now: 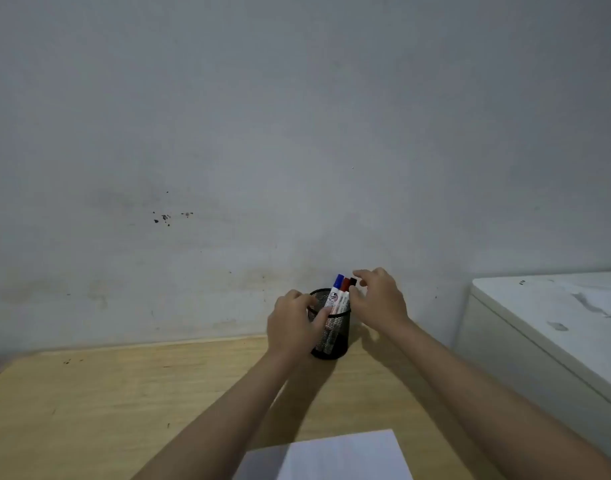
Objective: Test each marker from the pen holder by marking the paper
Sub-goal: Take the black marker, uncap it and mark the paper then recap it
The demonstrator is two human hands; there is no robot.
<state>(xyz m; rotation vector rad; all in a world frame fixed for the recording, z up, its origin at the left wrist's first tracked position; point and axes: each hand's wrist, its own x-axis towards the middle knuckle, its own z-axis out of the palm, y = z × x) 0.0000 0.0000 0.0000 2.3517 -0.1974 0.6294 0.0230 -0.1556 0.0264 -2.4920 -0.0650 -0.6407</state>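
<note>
You are at the picking step: your left hand (292, 323) steadies the pen holder (329, 327), right-hand fingers (361, 273) spread by the black marker (353, 282); pinch it, lift to the paper (335, 457).

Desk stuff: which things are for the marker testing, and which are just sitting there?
For the job:
black mesh pen holder
blue-capped marker
red-capped marker
black-capped marker
white paper
left hand, steadying the holder
right hand, reaching for the caps

Just there:
white cabinet
wooden desk
marked wall
</note>
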